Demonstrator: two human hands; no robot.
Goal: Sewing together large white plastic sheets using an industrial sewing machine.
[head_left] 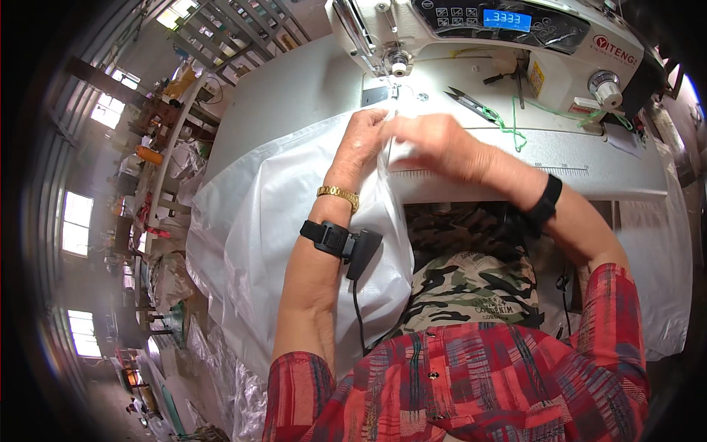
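A large white plastic-like sheet (272, 191) lies over the left part of the sewing table and drapes down toward my lap. Just in front of the needle area of the sewing machine (396, 68), my left hand (362, 136) pinches the sheet's gathered right edge. My right hand (442, 144) meets it from the right, its fingers curled and blurred by motion. Those fingertips are at the same edge, but what they hold is hidden. The presser foot (395, 91) stands slightly beyond both hands, under a bright light.
Dark thread snips (471, 103) and loose green thread (513, 132) lie right of the needle on the machine bed. A dark-handled tool (501, 77) is behind them. The handwheel (605, 90) is at far right. Clear plastic (655, 280) hangs beside the table's right end.
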